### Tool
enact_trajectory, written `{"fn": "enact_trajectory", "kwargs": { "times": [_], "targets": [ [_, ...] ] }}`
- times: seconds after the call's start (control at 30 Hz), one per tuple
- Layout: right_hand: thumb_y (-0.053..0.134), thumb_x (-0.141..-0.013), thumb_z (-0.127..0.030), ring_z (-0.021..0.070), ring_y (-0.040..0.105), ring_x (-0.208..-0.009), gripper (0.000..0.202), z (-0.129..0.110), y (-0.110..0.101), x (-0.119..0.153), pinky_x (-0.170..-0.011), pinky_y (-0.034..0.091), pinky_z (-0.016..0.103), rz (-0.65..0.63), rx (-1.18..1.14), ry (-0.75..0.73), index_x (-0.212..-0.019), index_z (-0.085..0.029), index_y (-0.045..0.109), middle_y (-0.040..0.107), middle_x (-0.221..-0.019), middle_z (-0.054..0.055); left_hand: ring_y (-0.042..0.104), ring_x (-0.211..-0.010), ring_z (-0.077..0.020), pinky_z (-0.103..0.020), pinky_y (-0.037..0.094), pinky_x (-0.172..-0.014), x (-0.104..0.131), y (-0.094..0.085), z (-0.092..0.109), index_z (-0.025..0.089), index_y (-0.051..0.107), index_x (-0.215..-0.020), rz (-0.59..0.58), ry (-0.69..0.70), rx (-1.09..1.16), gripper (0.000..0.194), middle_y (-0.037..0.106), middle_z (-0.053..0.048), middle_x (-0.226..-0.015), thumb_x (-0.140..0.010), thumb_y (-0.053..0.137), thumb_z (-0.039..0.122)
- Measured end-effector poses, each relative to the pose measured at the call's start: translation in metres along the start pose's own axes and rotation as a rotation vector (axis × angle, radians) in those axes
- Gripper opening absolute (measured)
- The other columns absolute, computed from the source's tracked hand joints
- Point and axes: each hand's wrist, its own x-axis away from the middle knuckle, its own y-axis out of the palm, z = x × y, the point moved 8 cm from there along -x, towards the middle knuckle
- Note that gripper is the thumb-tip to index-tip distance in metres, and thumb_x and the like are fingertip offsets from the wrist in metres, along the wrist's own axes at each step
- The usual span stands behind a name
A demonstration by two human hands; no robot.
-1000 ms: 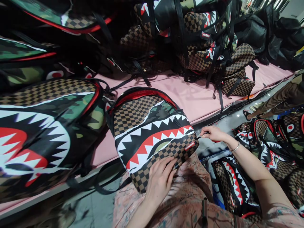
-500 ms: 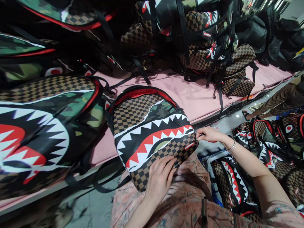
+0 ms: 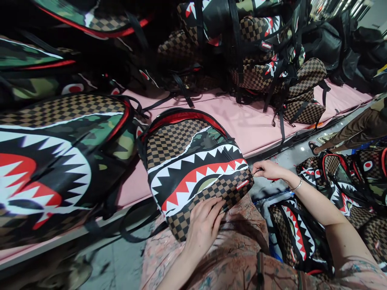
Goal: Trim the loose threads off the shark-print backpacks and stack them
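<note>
Left hand (image 3: 206,219): palm down, fingers extended, laid on the lower front of the shark-mouth backpack (image 3: 193,173); pressing, not gripping. Right hand (image 3: 268,170): fingertips pinched on a small dark item (image 3: 258,170) at the backpack's lower right corner; can't tell what it is. Bracelet (image 3: 298,185) on that wrist.

Scene, left to right. Far left: large shark-print bag (image 3: 60,161), checkered and camo, on the pink table (image 3: 217,114). More bags stacked behind it, mostly in shadow.

Centre: the backpack lies front face up, angled across the table's near edge. Red lining (image 3: 199,115) shows along its top end. Bottom end points at the wearer, over a patterned garment (image 3: 229,249); can't tell if it rests there. Black strap (image 3: 130,238) loops off its left side.

Behind, right of centre: heap of checkered bags (image 3: 256,72) with straps dangling, then black bags (image 3: 320,44) further along.

Right: another person's legs (image 3: 353,125) in brown trousers, by the table. Nearer, below the right forearm, shark-print bag (image 3: 298,231); more piled bags (image 3: 347,185) beyond the arm.
</note>
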Motion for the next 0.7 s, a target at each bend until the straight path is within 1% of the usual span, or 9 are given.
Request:
{"fn": "enact_trajectory", "kwargs": {
  "times": [0.13, 0.3, 0.7],
  "targets": [
    [0.061, -0.074, -0.015, 0.0126, 0.059, -0.07, 0.009, -0.0026, -0.0013, -0.0008, -0.06, 0.037, 0.019, -0.02, -0.003, -0.007, -0.081, -0.018, 0.066, 0.068, -0.079, -0.001, 0.055, -0.099, -0.0237, -0.042, 0.041, -0.087, -0.0004, -0.0021, -0.0003, 0.02, 0.056, -0.108, 0.011, -0.011, 0.007, 0.025, 0.062, -0.009, -0.106, -0.083, 0.05, 0.02],
    [0.062, -0.073, -0.015, 0.0125, 0.059, -0.071, 0.009, -0.0084, 0.0041, -0.0045, -0.06, 0.036, 0.019, -0.029, -0.004, -0.006, -0.08, -0.019, 0.066, 0.067, -0.078, -0.002, 0.056, -0.099, -0.0233, -0.041, 0.042, -0.087, -0.0015, -0.0035, 0.0001, 0.02, 0.057, -0.107, 0.012, -0.009, 0.001, 0.024, 0.063, -0.009, -0.105, -0.084, 0.049, 0.021],
    [0.06, -0.073, -0.012, 0.0122, 0.059, -0.072, 0.009, -0.004, 0.0068, -0.0045, -0.062, 0.036, 0.019, -0.017, -0.038, -0.02, -0.08, -0.018, 0.065, 0.067, -0.077, -0.002, 0.055, -0.102, -0.0236, -0.041, 0.041, -0.088, -0.0001, -0.0014, -0.0024, 0.02, 0.055, -0.109, 0.014, -0.011, 0.0, 0.026, 0.062, -0.009, -0.108, -0.083, 0.05, 0.019]
  ]
}}
